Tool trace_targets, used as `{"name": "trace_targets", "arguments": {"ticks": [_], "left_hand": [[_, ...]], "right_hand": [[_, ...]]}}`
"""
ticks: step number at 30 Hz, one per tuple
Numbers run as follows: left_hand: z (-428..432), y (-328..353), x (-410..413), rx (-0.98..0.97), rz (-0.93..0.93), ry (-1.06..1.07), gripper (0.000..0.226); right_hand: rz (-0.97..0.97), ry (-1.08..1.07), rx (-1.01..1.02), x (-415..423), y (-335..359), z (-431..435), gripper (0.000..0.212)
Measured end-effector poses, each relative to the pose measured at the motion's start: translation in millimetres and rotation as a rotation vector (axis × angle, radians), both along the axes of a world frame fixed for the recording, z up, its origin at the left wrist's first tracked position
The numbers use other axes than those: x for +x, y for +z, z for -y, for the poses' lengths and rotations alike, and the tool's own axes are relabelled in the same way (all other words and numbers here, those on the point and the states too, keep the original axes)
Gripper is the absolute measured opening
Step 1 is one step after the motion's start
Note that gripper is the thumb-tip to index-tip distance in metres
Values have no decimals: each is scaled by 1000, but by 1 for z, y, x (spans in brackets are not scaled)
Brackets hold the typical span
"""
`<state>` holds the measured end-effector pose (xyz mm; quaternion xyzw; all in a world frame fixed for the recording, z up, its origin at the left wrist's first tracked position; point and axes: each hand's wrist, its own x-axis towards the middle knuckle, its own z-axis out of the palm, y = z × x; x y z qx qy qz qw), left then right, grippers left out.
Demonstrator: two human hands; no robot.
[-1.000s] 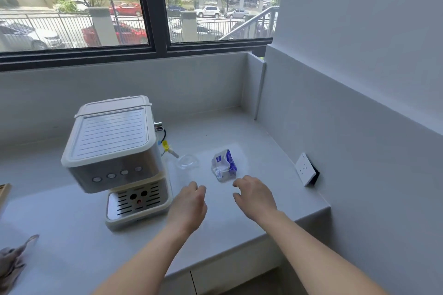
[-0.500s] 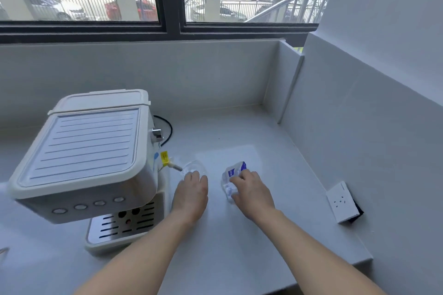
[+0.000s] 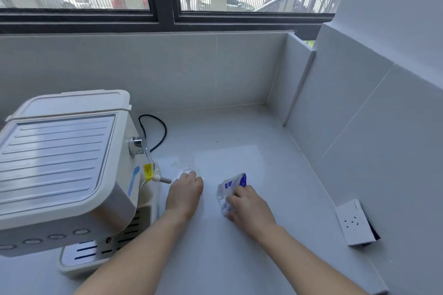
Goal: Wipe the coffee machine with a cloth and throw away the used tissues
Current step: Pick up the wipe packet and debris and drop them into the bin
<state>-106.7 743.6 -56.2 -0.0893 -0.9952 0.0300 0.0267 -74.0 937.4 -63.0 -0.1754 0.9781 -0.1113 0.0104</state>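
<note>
A cream coffee machine stands on the left of the pale counter, its steam wand with a yellow tag pointing right. Just right of the wand lies a clear plastic wrapper; my left hand rests palm down over it, fingers on its near edge. A crumpled blue-and-white tissue pack lies further right. My right hand is closed on its near end, fingers curled around the wrapper. No cloth is in view.
A black power cord loops behind the machine. A white wall socket sits low on the right wall. Tiled walls enclose the counter at the back and right, under a dark-framed window.
Both hands reached forward from the counter's front. The right hand closed on the tissue pack and the left came down on the clear wrapper. The view moved closer and lower.
</note>
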Motion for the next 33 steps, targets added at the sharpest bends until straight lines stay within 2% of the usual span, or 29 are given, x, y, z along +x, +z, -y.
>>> {"name": "trace_targets", "arguments": {"ticks": [7, 11, 16, 20, 24, 26, 29, 33], "left_hand": [[0, 5, 14, 9, -71, -151, 41], [0, 10, 29, 17, -116, -219, 42], [4, 28, 44, 35, -267, -258, 39], [4, 42, 62, 191, -367, -191, 20], [-1, 54, 88, 376, -358, -49, 31], [-4, 61, 103, 380, -349, -9, 31], [-8, 73, 127, 359, -338, 59, 15], [-9, 83, 156, 365, -286, 109, 21]], "right_hand": [[24, 0, 13, 3, 4, -1, 15], [44, -26, 4, 9, 12, -5, 19], [12, -21, -3, 21, 24, -10, 22], [-15, -22, -28, 34, 36, -16, 22], [-27, 3, -52, 47, 49, -22, 24], [-29, 18, -55, 54, 54, -24, 24], [-39, 54, -66, 64, 61, -27, 24], [-40, 102, -80, 79, 70, -30, 26]]}}
